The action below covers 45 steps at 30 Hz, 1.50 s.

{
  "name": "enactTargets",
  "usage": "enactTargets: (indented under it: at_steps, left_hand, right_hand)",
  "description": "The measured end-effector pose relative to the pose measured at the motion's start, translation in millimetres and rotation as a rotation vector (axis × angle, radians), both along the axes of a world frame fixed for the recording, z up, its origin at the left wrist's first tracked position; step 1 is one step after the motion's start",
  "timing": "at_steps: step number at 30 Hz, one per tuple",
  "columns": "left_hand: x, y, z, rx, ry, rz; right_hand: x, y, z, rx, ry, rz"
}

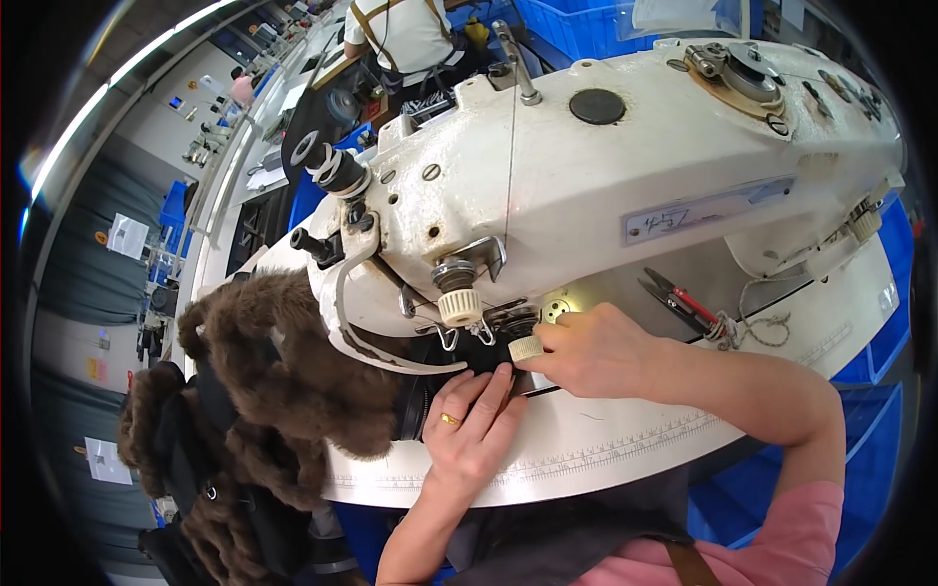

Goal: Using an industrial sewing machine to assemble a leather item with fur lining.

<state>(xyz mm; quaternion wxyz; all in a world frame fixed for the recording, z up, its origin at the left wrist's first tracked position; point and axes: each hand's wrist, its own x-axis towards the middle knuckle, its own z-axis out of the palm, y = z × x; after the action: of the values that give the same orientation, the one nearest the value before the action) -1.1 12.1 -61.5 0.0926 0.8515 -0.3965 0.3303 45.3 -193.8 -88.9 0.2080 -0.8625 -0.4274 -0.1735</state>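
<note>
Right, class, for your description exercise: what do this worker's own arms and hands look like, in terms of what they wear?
The left hand wears a gold-coloured ring; none shows on the right hand. Both are ungloved, with bare forearms. A pink short sleeve covers the right upper arm; the left sleeve is out of view.

Sewing workshop, white industrial sewing machine (pixel 557 186), brown furry material (pixel 293 366), blue bins (pixel 576 31)

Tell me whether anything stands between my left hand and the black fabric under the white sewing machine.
Nothing visible does: your bare left hand touches the black fabric. Your right hand is at the cream ridged knob, not between them.
</note>
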Motion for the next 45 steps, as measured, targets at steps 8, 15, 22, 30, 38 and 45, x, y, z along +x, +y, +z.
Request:
enactTargets:
  at_steps: [8,15,22,30,38,45]
  left_hand:
    - [2.0,2.0,0.2,-0.016,0.106,-0.016]
    - [-2.7,0.0,9.3,0.080,0.103,0.275]
    - [-1.0,3.4,17.9,0.088,0.137,0.087]
    - [2.9,7.1,3.6,-0.055,0.108,-0.011]
    - [1.3,5.6,6.3,-0.062,0.146,0.019]
    - [-5.8,2.6,21.2,0.072,0.000,0.209]
  right_hand:
    - [-4.1,2.8,3.9,-0.117,-0.042,-0.043]
    - [-0.3,0.1,3.8,-0.150,0.053,0.023]
    - [0.6,0.7,5.8,-0.084,0.031,0.033]
    - [0.5,-0.4,5.7,-0.065,0.027,0.036]
    - [4.1,6.4,1.8,0.042,-0.039,-0.058]
    - [4.7,17.4,0.1,0.060,-0.087,-0.087]
